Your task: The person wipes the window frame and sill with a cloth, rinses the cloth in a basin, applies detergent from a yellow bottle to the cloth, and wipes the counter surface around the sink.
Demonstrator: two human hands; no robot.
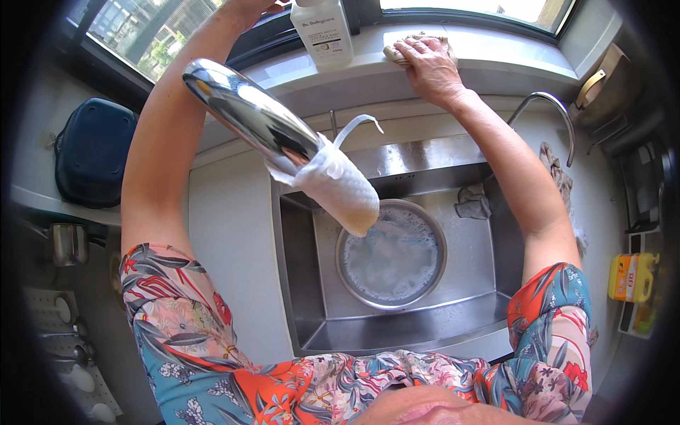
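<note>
My right hand [433, 69] presses a folded cream cloth [396, 53] onto the white windowsill [483, 56], fingers spread over it. At the top edge of the view, my left hand [252, 9] is partly cut off beside a translucent plastic bottle [322, 37] of wash liquid. Its fingertips are close to the bottle's upper part; whether they grip it is hidden. Below my arms, a round metal basin [444, 255] of cloudy, sudsy water sits in the stainless steel sink [473, 271].
A chrome faucet [255, 114] with a white cloth wrap [340, 186] tied on its spout juts over the sink. A grey rag [473, 203] lies in the sink's back right corner. A thin curved tap [568, 122] stands right, a dark blue pan [95, 154] left, a yellow jug [632, 277] far right.
</note>
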